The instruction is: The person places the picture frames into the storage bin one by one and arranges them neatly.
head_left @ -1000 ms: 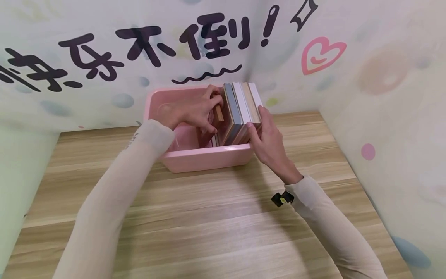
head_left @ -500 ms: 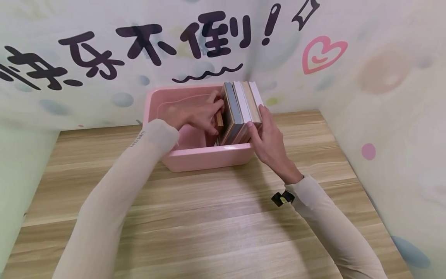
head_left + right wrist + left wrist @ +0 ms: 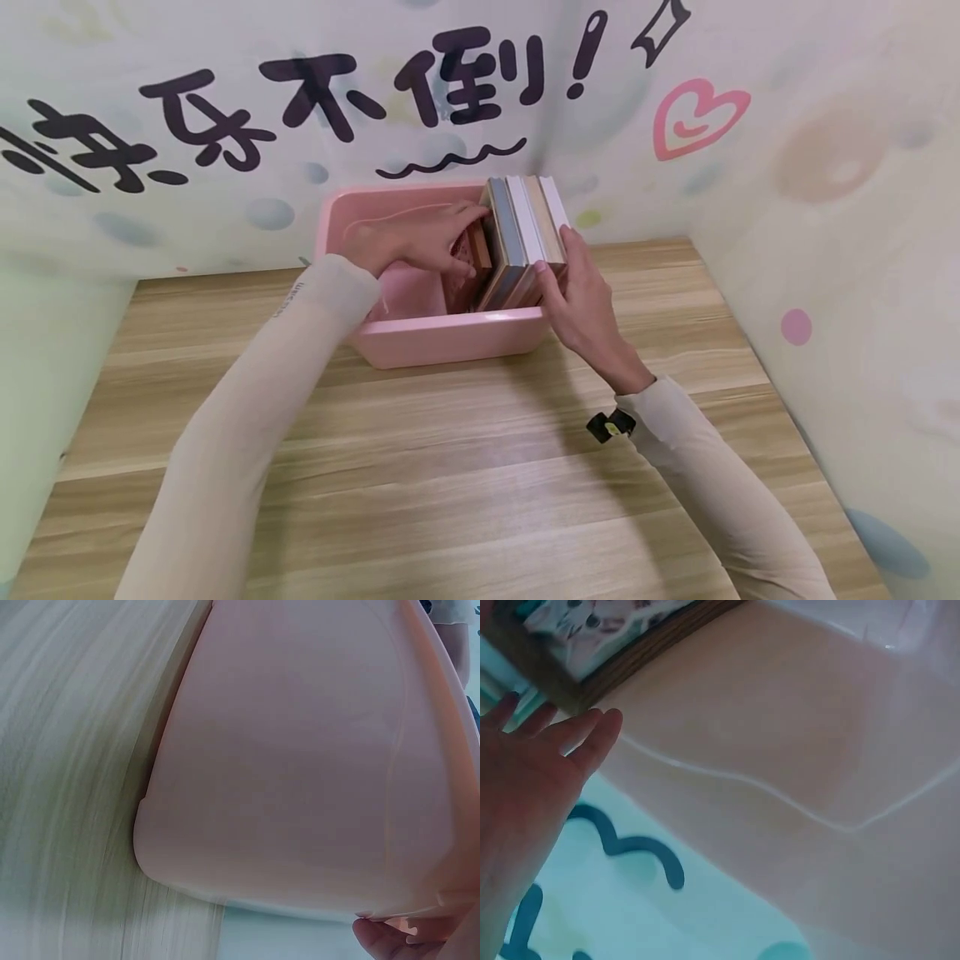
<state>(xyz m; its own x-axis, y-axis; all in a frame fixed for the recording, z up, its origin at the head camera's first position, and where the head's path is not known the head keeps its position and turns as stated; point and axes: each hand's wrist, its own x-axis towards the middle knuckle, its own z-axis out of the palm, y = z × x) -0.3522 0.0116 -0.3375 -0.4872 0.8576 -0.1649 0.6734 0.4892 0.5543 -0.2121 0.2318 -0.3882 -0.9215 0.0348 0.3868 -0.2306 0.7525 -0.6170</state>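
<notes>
In the head view, my left hand [image 3: 427, 240] reaches into a pink plastic bin [image 3: 450, 337], its thumb and fingers spread at a brown wooden picture frame [image 3: 481, 248]. In the left wrist view, loosely straight fingers [image 3: 600, 739] lie by the corner of that frame [image 3: 641, 660], which has a printed picture in it. Several picture frames [image 3: 523, 225] with blue, white and tan edges stand upright at the bin's right end, right of the brown one. My right hand [image 3: 585, 300] holds the rightmost ones between thumb and fingers.
The bin stands on a wood-grain table [image 3: 465, 467], close to the printed back wall [image 3: 247, 200]. A second wall [image 3: 840, 250] rises on the right. The bin's left part shows bare floor [image 3: 408, 296]. A black strap piece [image 3: 609, 427] sits at my right cuff.
The brown picture frame has shifted right, close against the other frames. My left hand has moved with it and its fingers have loosened. The right hand has stayed in place.
</notes>
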